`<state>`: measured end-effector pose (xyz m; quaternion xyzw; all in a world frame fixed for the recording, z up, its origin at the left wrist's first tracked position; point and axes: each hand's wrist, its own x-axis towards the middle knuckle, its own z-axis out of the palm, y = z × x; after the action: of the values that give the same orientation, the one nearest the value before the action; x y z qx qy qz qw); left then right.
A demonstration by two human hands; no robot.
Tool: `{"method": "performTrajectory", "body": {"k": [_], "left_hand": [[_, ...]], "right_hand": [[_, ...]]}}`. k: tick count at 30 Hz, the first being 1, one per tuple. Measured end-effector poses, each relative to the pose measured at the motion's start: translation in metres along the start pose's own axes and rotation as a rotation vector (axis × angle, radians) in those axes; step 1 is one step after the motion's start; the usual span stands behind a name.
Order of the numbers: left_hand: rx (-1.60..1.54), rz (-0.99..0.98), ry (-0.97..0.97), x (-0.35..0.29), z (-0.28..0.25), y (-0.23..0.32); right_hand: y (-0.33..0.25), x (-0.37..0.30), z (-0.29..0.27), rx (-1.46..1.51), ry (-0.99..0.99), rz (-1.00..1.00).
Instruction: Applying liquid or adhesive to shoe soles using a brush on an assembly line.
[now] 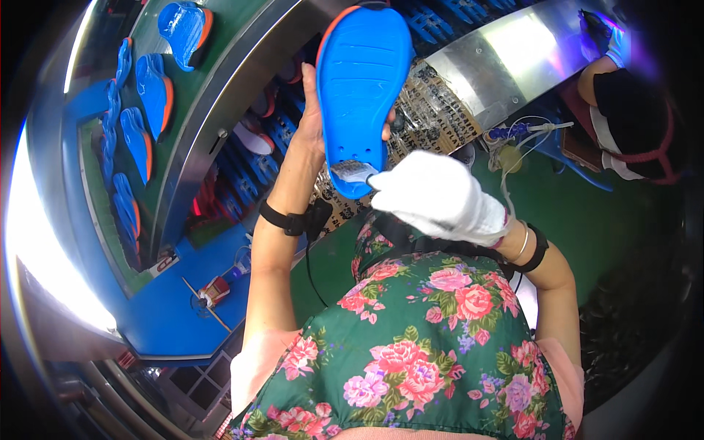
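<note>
Head view: the left hand point(312, 110) holds a blue shoe sole point(363, 88) upright, fingers clamped around its edge from behind. The right hand point(436, 198), in a white glove, has its fingers closed on a small brush point(353, 172) touching the sole's lower end. More blue soles point(154, 88) lie along the green conveyor belt point(235, 29) at left.

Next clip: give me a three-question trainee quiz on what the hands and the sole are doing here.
1. True or false: the left hand holds the blue shoe sole upright.
2. What covers the right hand? A) white glove B) nothing C) black mitt
3. Fill in: the right hand's brush touches the sole near its ____ end.

Key: 1 true; 2 A; 3 lower.
</note>
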<state>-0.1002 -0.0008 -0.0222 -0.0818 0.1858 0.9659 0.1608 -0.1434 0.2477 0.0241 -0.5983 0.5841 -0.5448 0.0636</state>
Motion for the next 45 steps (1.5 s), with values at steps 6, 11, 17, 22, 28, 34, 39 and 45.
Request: {"method": "performTrajectory", "body": {"k": [6,11,17,22,28,34,39,45], "left_hand": [[0.088,-0.136,0.02,0.002,-0.007,0.006],[0.354,-0.207,0.315,0.004,0.003,0.002],[-0.109,0.04,0.028,-0.003,-0.015,-0.034],[0.151,0.175,0.308,-0.004,0.017,-0.069],[0.392,-0.01,0.343,-0.031,-0.004,-0.074],[-0.399,0.2,0.122,-0.026,0.015,-0.086],[-0.186,0.215,0.21,-0.027,0.011,-0.103],[-0.126,0.283,0.253,-0.019,0.028,-0.123]], "right_hand": [[0.002,0.009,-0.007,0.361,-0.061,0.016],[0.007,0.0,-0.011,0.404,-0.095,0.258],[0.009,-0.003,-0.032,0.542,0.372,0.681],[0.019,-0.008,-0.04,0.299,0.388,0.533],[0.016,-0.021,-0.034,0.22,0.304,0.463],[0.005,-0.026,-0.028,0.071,0.329,0.298],[-0.005,-0.017,-0.036,0.083,0.384,0.359],[-0.013,-0.009,-0.041,-0.166,0.44,0.301]]}}
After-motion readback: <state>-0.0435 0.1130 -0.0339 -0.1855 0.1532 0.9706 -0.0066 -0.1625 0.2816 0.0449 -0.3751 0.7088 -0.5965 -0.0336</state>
